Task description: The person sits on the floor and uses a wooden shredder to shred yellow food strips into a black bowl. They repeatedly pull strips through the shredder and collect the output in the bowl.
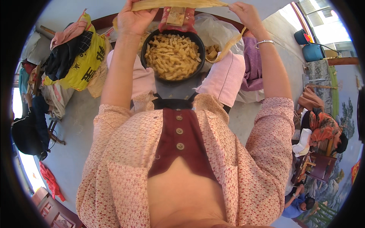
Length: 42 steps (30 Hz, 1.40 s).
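Note:
A long, flat, yellowish strip [182, 4], perhaps dried plant leaf, is stretched between my hands at the top edge of the view. My left hand [137, 20] grips one end, palm partly showing, fingers cut by the frame edge. My right hand [244, 14] pinches the other end. Another pale strip [229, 47] hangs below my right hand onto a pink cloth [223, 78] over my leg. Between my knees a round black basin [203, 61] holds many short, folded tan pieces [172, 57]. Behind it lies a red patterned bundle [178, 24] with a small wooden block [175, 16] on top.
Clear plastic [208, 25] with tan pieces lies right of the basin, beside purple cloth [252, 68]. A yellow bag [85, 65] with dark cloth stands at left. Other people sit at far left [27, 131] and at right [328, 125], [299, 203].

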### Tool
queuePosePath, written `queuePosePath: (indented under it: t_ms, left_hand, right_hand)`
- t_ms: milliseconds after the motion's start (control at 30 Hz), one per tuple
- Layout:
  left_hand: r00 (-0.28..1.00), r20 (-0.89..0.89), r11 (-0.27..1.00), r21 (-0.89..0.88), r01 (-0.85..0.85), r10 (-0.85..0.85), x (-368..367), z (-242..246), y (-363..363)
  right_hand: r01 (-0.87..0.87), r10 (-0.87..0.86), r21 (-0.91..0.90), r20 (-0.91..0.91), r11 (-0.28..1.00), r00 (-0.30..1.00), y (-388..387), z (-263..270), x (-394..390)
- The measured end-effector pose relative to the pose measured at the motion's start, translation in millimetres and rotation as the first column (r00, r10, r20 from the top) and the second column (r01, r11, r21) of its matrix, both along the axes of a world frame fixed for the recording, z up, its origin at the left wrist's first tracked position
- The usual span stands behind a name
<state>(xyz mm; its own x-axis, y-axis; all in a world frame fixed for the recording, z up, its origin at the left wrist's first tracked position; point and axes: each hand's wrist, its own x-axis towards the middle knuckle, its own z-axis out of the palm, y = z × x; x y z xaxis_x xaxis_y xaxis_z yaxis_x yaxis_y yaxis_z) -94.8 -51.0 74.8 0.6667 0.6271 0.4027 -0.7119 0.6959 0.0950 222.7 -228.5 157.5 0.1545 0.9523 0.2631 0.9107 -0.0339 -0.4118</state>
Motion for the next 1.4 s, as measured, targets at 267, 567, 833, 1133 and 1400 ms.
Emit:
queuePosePath:
  t_ms: [267,567,833,1133,1400]
  left_hand:
    - [0.847,-0.518,0.978,0.207,-0.012,0.120,7,-29,-25]
    - [0.533,-0.793,0.885,0.437,0.161,0.294,-4,-34,-80]
    - [0.404,-0.834,0.698,0.541,0.470,0.375,-23,-26,-95]
    - [0.485,-0.715,0.330,0.678,0.657,0.504,-13,-55,-95]
    - [0.423,-0.783,0.510,0.620,0.596,0.456,4,-65,-99]
  right_hand:
    - [0.309,-0.196,-0.568,0.253,0.762,0.947,-55,-158,27]
    - [0.345,-0.289,-0.465,0.190,0.815,0.938,-63,-200,66]
    - [0.452,-0.353,-0.208,0.383,0.867,0.854,6,-181,12]
    - [-0.580,-0.182,-0.237,-0.971,0.779,0.153,41,-116,-186]
    - [-0.467,0.067,0.149,-0.980,0.872,-0.188,65,-69,-169]
